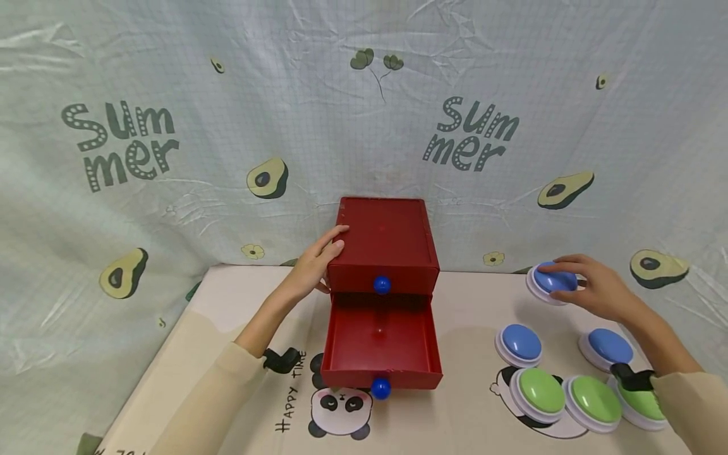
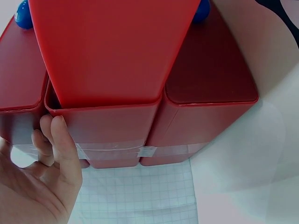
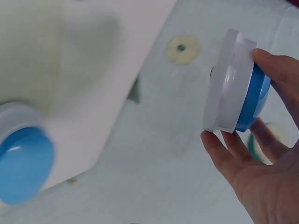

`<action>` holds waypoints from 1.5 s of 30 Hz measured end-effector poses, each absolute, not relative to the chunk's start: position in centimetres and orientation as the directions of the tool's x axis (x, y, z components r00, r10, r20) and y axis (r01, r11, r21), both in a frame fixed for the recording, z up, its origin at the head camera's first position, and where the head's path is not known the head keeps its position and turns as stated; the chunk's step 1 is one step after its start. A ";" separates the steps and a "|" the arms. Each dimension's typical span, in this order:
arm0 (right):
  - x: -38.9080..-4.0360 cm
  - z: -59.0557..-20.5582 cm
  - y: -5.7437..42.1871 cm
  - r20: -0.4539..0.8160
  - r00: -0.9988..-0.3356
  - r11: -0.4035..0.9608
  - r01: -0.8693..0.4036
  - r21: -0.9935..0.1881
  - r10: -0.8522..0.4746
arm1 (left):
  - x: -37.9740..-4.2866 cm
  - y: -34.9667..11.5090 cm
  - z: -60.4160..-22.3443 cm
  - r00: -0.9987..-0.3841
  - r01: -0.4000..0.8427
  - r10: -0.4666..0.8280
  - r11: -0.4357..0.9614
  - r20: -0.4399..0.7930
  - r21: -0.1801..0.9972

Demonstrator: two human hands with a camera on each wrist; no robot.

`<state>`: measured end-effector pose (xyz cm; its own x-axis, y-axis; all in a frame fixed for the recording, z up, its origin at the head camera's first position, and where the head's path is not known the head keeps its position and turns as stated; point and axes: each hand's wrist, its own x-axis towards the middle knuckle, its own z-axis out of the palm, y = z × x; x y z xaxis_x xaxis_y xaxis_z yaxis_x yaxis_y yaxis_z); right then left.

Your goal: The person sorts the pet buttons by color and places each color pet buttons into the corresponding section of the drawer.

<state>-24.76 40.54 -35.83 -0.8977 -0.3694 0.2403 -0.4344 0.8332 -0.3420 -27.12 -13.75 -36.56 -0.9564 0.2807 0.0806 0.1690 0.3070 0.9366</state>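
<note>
A red two-drawer cabinet (image 1: 383, 234) with blue knobs stands at the centre, its lower drawer (image 1: 344, 379) pulled out and bare inside. My left hand (image 1: 311, 268) rests against the cabinet's left side, thumb and a finger over the top edge. In the left wrist view, straightish fingers (image 2: 63, 140) touch the red wall beside the taped seam. At the right, my right hand (image 1: 597, 287) pinches a blue push button (image 1: 554, 282) with a white base, raised above the table. The right wrist view has the button's white base (image 3: 226, 84) turned sideways, between thumb and fingertips.
Two more blue buttons, one nearer the cabinet (image 1: 520, 342) and one under the right forearm (image 1: 610, 346), lie on the table. Three green buttons, among them a left one (image 1: 540, 388), sit closer to me. A printed cloth (image 1: 318, 114) hangs behind the table.
</note>
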 end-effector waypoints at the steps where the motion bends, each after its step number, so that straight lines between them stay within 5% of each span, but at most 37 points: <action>1: -24.6 -35.5 40.1 0.255 -0.888 0.826 -0.453 -0.337 -0.383 | -27.1 -13.7 -36.6 -0.956 0.169 0.282 0.306 0.081 0.937; 20: -22.0 -29.7 31.4 0.382 -0.698 0.672 -0.706 -0.224 -0.606 | -27.3 -13.9 -36.5 -0.955 0.184 0.279 0.307 0.096 0.934; 36: -19.3 -27.5 25.0 0.348 -0.576 0.494 -0.815 -0.302 -0.739 | -27.1 -13.8 -36.8 -0.955 0.192 0.278 0.319 0.102 0.928; 45: -18.6 -28.1 21.6 0.226 -0.611 0.482 -0.760 -0.436 -0.759 | -27.1 -13.8 -37.0 -0.957 0.178 0.275 0.317 0.089 0.932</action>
